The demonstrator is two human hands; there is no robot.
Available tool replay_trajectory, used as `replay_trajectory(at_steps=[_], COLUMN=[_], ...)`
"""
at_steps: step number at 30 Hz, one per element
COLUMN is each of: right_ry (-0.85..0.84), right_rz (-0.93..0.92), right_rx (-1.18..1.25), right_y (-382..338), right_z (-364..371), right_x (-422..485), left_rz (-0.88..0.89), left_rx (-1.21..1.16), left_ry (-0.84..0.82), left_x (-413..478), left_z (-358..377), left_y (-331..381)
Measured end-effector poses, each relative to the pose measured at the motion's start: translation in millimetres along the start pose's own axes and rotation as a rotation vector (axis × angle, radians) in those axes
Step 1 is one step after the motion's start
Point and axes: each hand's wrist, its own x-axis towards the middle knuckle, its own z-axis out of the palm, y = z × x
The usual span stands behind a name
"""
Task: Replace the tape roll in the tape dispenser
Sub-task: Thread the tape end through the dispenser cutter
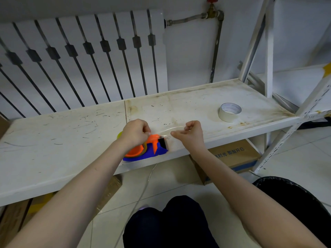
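Left hand (137,132) curled over the orange-and-blue plastic tape dispenser (157,149), fingertips gripping its orange top. Right hand (192,133) just to the right, fingers curled, pinching a thin clear strip of tape (170,129) stretched between both hands. Dispenser at the near edge of the scuffed white metal shelf (71,140); white tape roll (230,111) well apart, far right.

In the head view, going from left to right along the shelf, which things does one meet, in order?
In order: left hand → clear tape strip → right hand → white tape roll. The tape dispenser overlaps the left hand, so I leave it out.
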Motion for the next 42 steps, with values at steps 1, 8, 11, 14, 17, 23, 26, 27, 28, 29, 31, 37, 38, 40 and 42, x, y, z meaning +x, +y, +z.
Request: replay_trajectory(at_steps=[1, 8, 11, 14, 17, 23, 26, 27, 28, 29, 31, 37, 38, 40, 42], right_ry=[-0.007, -0.037, -0.013, 0.029, 0.033, 0.044, 0.061, 0.061, 0.061, 0.063, 0.065, 0.056, 0.053, 0.044, 0.032], right_rz=[0.016, 0.024, -0.027, 0.04, 0.148, 0.328, 0.351, 0.347, 0.342, 0.342, 0.348, 0.322, 0.315, 0.302, 0.297], right_rx=[-0.006, -0.142, -0.118, -0.043, 0.008, 0.151, 0.164, 0.157, 0.149, 0.146, 0.136, 0.086, 0.08, 0.077, 0.084], right_y=[0, -13, -24, -27, -20, -2, 6, 9, 13, 16, 21, 30, 31, 33, 34], right_z=[-1, -4, -3, -1, -2, -9, -9, -9, -9, -10, -10, -12, -12, -12, -13], right_x=[0, -2, -1, 1, 5, 6, 1, -1, -1, -2, -1, -1, -2, -4, -6], left_rz=[-0.009, -0.017, 0.019, 0.047, 0.083, 0.179, 0.187, 0.192, 0.194, 0.196, 0.202, 0.222, 0.219, 0.212, 0.195], left_rx=[0.005, 0.103, 0.12, 0.133, 0.114, 0.108, 0.171, 0.177, 0.173, 0.17, 0.187, 0.24, 0.241, 0.227, 0.179], left_ry=[0.021, 0.073, 0.077, 0.092, 0.124, 0.129, 0.076, 0.062, 0.048, 0.037, 0.018, -0.044, -0.05, -0.049, -0.057], left_x=[1, 2, 0, -3, -5, -13, -14, -14, -14, -14, -14, -14, -14, -14, -15], left_z=[2, 10, 12, 12, 12, 11, 9, 8, 7, 6, 5, 5, 4, 3, 1], left_y=[1, 7, 6, 5, 1, -1, -3, -4, -4, -4, -3, -1, 0, 0, 1])
